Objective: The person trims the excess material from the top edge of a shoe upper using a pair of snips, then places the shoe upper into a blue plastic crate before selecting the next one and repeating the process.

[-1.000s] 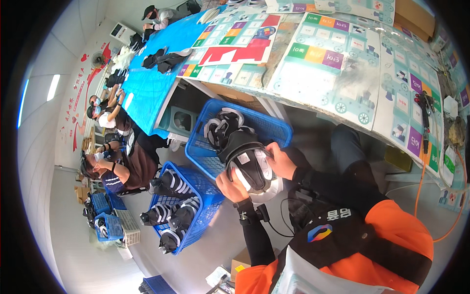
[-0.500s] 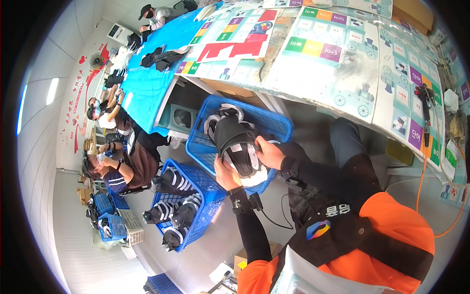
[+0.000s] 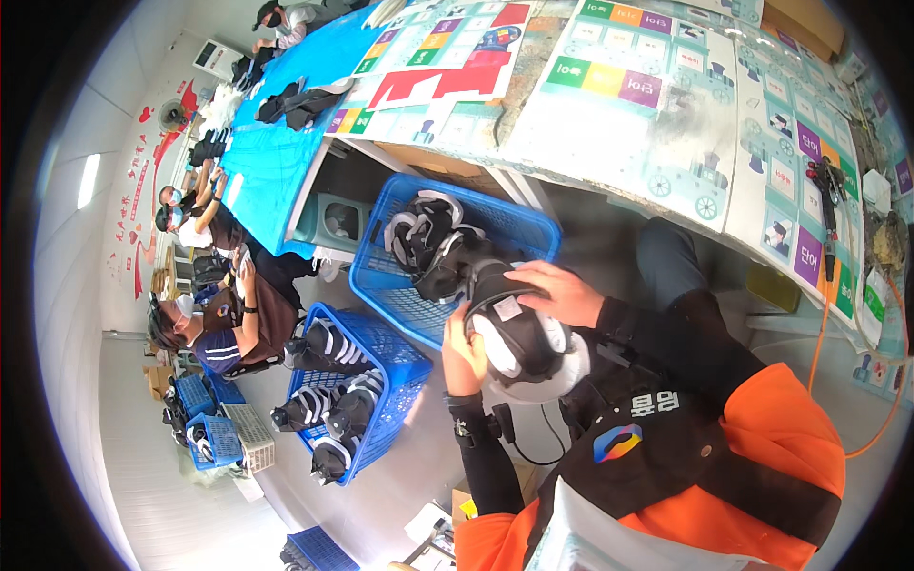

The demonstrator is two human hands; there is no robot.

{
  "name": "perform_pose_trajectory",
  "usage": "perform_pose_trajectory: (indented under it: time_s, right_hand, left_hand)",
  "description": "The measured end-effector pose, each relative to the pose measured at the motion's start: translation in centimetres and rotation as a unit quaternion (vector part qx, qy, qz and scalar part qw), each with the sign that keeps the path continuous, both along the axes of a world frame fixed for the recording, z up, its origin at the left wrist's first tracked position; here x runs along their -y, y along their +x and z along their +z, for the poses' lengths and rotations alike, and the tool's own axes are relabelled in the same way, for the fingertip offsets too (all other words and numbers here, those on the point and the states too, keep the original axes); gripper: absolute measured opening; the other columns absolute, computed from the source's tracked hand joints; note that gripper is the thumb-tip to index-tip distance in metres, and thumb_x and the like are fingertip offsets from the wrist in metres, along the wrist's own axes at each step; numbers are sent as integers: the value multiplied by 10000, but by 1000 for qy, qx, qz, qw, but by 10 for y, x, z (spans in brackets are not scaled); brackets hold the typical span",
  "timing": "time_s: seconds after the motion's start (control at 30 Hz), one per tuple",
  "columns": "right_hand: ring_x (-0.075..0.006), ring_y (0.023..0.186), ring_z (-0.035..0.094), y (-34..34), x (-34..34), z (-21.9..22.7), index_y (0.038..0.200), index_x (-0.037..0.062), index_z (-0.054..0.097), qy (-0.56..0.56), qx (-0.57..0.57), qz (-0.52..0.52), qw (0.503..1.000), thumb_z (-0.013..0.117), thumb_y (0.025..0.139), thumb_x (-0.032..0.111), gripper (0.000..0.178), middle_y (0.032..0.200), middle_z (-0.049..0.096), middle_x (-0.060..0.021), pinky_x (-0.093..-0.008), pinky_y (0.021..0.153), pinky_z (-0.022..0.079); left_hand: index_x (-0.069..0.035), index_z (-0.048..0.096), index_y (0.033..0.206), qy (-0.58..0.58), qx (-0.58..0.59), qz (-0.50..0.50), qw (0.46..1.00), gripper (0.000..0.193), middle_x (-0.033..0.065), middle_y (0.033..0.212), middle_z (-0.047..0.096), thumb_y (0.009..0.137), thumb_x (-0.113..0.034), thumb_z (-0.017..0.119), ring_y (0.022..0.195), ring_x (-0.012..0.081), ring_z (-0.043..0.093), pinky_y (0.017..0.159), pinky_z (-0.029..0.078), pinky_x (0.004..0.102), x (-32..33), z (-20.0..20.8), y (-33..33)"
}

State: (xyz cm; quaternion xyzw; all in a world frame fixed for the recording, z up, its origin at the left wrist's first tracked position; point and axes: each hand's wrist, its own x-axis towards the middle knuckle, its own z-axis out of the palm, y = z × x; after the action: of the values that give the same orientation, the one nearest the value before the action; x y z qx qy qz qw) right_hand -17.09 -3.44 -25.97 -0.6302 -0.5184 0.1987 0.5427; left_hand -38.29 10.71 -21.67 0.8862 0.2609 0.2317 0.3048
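Between my hands is a black and white shoe with a small white label, tilted toward my body. My left hand grips its left side with bent fingers. My right hand lies over the upper part from the right, fingers curled on the black material. Just beyond the shoe stands a blue plastic basket. Several black and white shoes lie piled in it, close to my fingers. Part of the held shoe's underside is hidden.
Another blue basket with striped shoes stands to the left. A worktable covered in printed sheets runs across the far side. Pliers lie on it, near an orange cable. Co-workers sit along the left.
The shoe has come toward my body and to the right, away from above the basket. My right hand has shifted onto its upper part. Several shoes in the basket now show more fully.
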Motion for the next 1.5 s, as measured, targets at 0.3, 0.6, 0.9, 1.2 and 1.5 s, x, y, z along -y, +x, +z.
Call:
perform_pose_trajectory:
  time_s: [0.3, 0.6, 0.9, 1.2, 1.5]
  right_hand:
    - [-214, 1117, 699, 49, 45, -36, 1180, 42, 765, -48, -209, 88, 973, 809, 929, 215, 308, 1225, 736, -100, -339, 1002, 535]
    - [-128, 932, 681, 39, 62, -49, 1054, 4, 775, -83, -321, 15, 943, 759, 962, 129, 156, 1063, 751, -62, -280, 878, 536]
    - [-68, 799, 578, 55, 38, -22, 1010, 36, 710, -109, -513, 129, 842, 673, 1025, 134, 105, 903, 657, 54, -246, 792, 498]
    - [-262, 1259, 628, 45, 56, 72, 1339, 212, 669, -41, 267, -59, 961, 723, 809, 80, 550, 1366, 637, -35, -412, 900, 593]
    - [-398, 1144, 679, 118, 85, 138, 1345, 8, 621, 138, 64, -370, 916, 580, 994, -38, 357, 1240, 680, -225, -391, 977, 549]
  left_hand:
    - [-2, 772, 1185, -149, 58, -52, 986, 283, 92, 1125, 672, 915, -85, 787, 876, 171, 654, 711, 521, 270, 40, -28, 21]
    - [70, 725, 983, -194, 96, 29, 976, 157, 89, 980, 697, 1000, -85, 710, 887, 171, 629, 824, 496, 304, 55, -46, 28]
    - [68, 665, 1189, -683, 169, 65, 707, 237, 124, 1170, 720, 1065, -103, 558, 1080, 222, 689, 1000, 517, 337, 45, -11, 36]
    - [-17, 311, 1621, -513, 215, -78, 827, 838, 202, 1558, 477, 965, -295, 752, 1373, 258, 513, 1151, 391, 351, 56, 45, 45]
    - [56, 451, 1489, -315, 257, 4, 914, 542, 135, 1423, 582, 1021, -111, 668, 1215, 206, 596, 1031, 471, 332, 34, 89, 82]
